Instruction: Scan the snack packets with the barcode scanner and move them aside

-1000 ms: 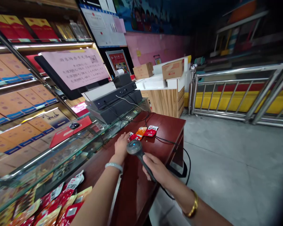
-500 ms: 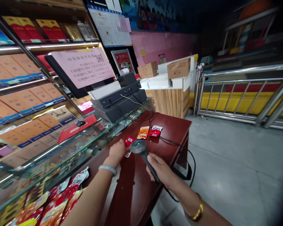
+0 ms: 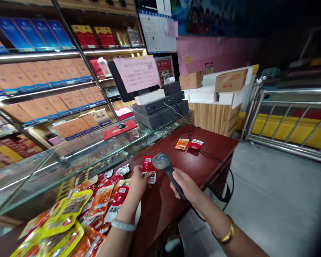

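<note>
While the right hand [image 3: 186, 186] has its fingers wrapped round the scanner [image 3: 164, 162], the left hand [image 3: 138, 181] touches a red packet [image 3: 148, 164] on the desk [image 3: 192, 167]; can't tell if it's pinched. Orange packet [image 3: 182, 144] lies farther back, packet pile [image 3: 75, 204] left of both hands.

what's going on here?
A person's right hand grips a handheld scanner, its head beside a red packet in view. The left hand has its fingers at that packet's near end. An orange packet and another red one lie farther along the desk; more packets are heaped by the left forearm.
</note>
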Demonstrator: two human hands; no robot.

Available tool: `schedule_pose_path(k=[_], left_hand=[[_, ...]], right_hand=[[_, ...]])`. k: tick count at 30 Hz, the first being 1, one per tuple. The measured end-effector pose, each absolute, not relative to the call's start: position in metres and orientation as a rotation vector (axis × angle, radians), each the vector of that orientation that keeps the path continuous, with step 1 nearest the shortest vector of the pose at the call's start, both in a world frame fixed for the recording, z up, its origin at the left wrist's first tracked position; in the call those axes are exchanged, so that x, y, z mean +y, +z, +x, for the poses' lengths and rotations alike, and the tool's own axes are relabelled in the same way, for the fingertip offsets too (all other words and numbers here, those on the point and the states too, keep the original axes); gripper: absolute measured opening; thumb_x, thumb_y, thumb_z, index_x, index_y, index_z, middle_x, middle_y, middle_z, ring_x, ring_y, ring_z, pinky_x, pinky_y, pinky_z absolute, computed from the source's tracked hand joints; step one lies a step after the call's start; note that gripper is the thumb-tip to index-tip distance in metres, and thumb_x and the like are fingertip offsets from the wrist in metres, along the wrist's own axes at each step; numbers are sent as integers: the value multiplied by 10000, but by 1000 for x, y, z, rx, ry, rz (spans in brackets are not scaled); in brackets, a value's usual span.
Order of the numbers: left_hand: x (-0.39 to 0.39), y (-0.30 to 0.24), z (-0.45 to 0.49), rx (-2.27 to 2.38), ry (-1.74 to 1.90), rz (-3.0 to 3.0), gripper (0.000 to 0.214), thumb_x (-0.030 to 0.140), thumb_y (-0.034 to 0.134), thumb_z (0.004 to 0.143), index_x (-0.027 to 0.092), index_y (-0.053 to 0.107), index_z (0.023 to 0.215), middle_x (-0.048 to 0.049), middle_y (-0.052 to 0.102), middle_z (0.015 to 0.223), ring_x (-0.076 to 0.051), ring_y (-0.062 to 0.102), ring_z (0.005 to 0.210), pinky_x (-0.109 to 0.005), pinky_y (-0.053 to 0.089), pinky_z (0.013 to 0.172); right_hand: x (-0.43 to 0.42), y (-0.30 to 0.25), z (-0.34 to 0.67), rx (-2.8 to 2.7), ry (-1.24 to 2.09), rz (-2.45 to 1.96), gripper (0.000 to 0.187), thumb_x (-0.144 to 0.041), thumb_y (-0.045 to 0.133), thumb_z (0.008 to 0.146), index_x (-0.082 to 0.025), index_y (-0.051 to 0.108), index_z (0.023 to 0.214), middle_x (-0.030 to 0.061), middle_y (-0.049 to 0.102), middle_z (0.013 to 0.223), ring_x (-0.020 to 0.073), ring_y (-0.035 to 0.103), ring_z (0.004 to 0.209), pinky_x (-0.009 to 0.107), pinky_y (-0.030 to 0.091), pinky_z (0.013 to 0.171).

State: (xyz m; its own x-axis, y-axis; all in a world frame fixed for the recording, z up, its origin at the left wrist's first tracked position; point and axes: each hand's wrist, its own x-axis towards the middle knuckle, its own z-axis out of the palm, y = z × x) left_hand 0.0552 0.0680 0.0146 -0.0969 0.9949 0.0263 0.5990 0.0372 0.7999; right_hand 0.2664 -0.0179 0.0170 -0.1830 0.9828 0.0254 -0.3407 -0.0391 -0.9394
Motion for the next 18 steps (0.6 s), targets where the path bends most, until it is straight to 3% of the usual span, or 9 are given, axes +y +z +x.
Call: schedule_pose_path(k=[7, 10, 13, 15, 18], left_hand=[[30, 18, 1, 1884, 1209, 1639, 380, 429, 714, 728, 228, 472, 941, 28, 593, 768, -174, 626, 630, -294, 498, 593], [18, 21, -12, 1904, 1177, 1550, 402, 454, 686, 749, 228, 461, 994, 36, 585, 767, -157, 598, 556, -294, 485, 571], [7, 29, -24, 1985, 1096, 1430, 423, 453, 665, 775, 228, 442, 1055, -39, 649, 948, -147, 601, 516, -308, 493, 548], [-1, 38, -36, 2143, 1031, 1441, 419, 447, 661, 784, 219, 453, 1069, -98, 666, 1021, -193, 659, 616, -332, 516, 602], [-14, 51, -64, 2454, 869, 1532, 435, 502, 582, 839, 195, 479, 1131, -141, 686, 972, -302, 699, 799, -397, 527, 706]], right_hand=[[-25, 30, 210, -1185, 1575, -766, 578, -763, 532, 858, -201, 549, 990, -92, 487, 547, 81, 399, 388, 215, 329, 409], [-27, 29, 195, -1212, 1609, -755, 570, -764, 532, 860, -202, 532, 957, -91, 489, 548, 77, 396, 384, 211, 330, 403], [-28, 30, 186, -1229, 1626, -753, 606, -788, 538, 838, -200, 539, 983, -92, 493, 546, 79, 403, 386, 213, 341, 406], [-28, 30, 181, -1237, 1631, -758, 638, -805, 539, 822, -197, 550, 1016, -95, 493, 544, 80, 402, 387, 212, 337, 407], [-26, 30, 173, -1286, 1636, -756, 639, -820, 537, 810, -201, 553, 969, -86, 510, 559, 76, 418, 395, 207, 323, 405]])
